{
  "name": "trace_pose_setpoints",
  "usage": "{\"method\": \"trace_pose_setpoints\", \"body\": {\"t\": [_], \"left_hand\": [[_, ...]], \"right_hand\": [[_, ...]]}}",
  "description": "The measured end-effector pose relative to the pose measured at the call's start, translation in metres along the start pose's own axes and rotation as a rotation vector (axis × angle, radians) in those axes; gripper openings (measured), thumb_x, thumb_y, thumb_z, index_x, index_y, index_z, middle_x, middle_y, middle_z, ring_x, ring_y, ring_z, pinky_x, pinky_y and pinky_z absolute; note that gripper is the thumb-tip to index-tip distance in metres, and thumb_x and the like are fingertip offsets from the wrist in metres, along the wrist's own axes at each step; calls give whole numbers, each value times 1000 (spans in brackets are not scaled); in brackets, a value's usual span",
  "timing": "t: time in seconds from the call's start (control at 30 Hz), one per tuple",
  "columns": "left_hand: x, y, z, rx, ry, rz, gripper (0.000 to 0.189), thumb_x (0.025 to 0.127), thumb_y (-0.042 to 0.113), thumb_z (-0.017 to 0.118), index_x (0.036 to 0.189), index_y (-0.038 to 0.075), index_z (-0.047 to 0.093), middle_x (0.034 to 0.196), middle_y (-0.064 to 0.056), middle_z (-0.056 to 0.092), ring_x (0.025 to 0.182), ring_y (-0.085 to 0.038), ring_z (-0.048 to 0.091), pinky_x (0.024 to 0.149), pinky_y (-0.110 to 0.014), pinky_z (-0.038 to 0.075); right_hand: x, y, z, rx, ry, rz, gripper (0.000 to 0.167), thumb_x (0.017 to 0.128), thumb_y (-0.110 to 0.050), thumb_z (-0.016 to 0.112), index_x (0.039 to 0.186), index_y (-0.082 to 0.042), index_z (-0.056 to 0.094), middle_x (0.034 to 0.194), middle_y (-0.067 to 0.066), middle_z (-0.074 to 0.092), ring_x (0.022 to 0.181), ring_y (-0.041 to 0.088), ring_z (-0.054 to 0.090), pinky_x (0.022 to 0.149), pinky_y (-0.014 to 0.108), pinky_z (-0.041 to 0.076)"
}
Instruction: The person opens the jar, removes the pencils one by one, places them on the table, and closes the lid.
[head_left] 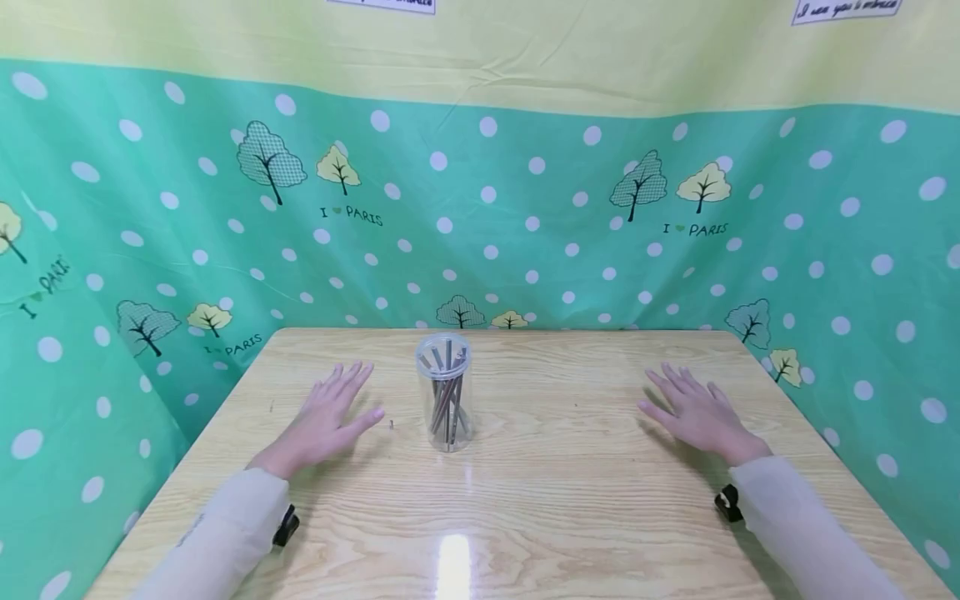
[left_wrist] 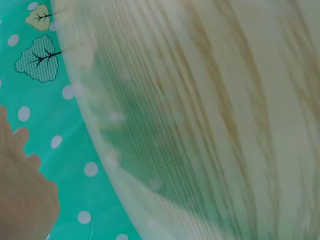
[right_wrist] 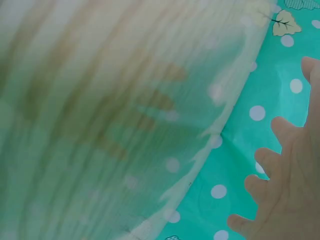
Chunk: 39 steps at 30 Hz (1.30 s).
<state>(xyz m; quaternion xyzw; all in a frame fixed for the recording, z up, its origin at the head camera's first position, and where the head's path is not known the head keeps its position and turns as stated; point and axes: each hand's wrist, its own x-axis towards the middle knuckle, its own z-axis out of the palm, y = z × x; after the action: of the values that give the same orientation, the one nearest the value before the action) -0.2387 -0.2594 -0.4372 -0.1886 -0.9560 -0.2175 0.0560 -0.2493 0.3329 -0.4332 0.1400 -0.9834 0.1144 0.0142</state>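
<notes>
A clear plastic cup [head_left: 450, 433] stands upright left of the table's middle, with several dark, slim pencil-like sticks [head_left: 446, 400] leaning inside it. To its left, my left hand [head_left: 326, 425] has its fingers spread and holds nothing. My right hand [head_left: 697, 412] is well to the right of the cup, fingers apart and nothing in it. In the right wrist view the spread fingers of the right hand [right_wrist: 285, 185] show at the right edge. Part of the left hand [left_wrist: 25, 190] appears at the left edge of the left wrist view.
The wooden table [head_left: 555, 500] fills the lower middle of the head view. A green polka-dot curtain [head_left: 510, 192] hangs behind it and along both sides. A tiny speck [head_left: 391, 424] lies between the left hand and the cup.
</notes>
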Motion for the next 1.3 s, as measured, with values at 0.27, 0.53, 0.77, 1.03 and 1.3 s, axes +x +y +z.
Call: {"method": "trace_pose_setpoints", "body": {"t": [0.27, 0.53, 0.77, 1.03, 1.3], "left_hand": [[5, 13, 5, -122, -42, 16, 82, 99, 56, 53, 162, 25, 11, 166, -8, 12, 151, -40, 3, 117, -65, 2], [12, 27, 15, -337, -89, -33, 91, 93, 54, 66, 160, 40, 7, 166, 1, 15, 149, -36, 17, 112, -70, 16], [21, 44, 23, -463, -94, -26, 98, 88, 50, 74, 160, 40, 9, 162, 4, 28, 147, -33, 26, 110, -71, 21], [33, 62, 28, -592, -108, -70, 103, 84, 43, 80, 162, 23, 16, 158, -9, 37, 144, -37, 32, 114, -62, 23], [46, 76, 32, -756, -83, -84, 101, 80, 37, 85, 160, 24, 24, 157, -19, 34, 143, -42, 32, 114, -58, 27]], "right_hand": [[2, -7, 1, 9, -9, -23, 77, 101, -62, 40, 160, -13, 26, 163, 23, 15, 146, 51, 11, 110, 76, 5], [3, -19, 2, 28, -17, -49, 74, 102, -60, 41, 158, -12, 30, 163, 22, 18, 146, 50, 15, 109, 77, 11], [5, -28, 5, 30, -12, -73, 75, 102, -62, 40, 158, -13, 32, 163, 21, 18, 147, 48, 15, 109, 76, 12], [8, -37, 4, 19, -7, -96, 74, 102, -62, 39, 158, -14, 31, 163, 19, 19, 147, 47, 17, 110, 74, 14], [9, -52, 3, 49, -2, -130, 72, 102, -61, 40, 158, -17, 32, 164, 15, 19, 148, 45, 15, 111, 73, 13]]}}
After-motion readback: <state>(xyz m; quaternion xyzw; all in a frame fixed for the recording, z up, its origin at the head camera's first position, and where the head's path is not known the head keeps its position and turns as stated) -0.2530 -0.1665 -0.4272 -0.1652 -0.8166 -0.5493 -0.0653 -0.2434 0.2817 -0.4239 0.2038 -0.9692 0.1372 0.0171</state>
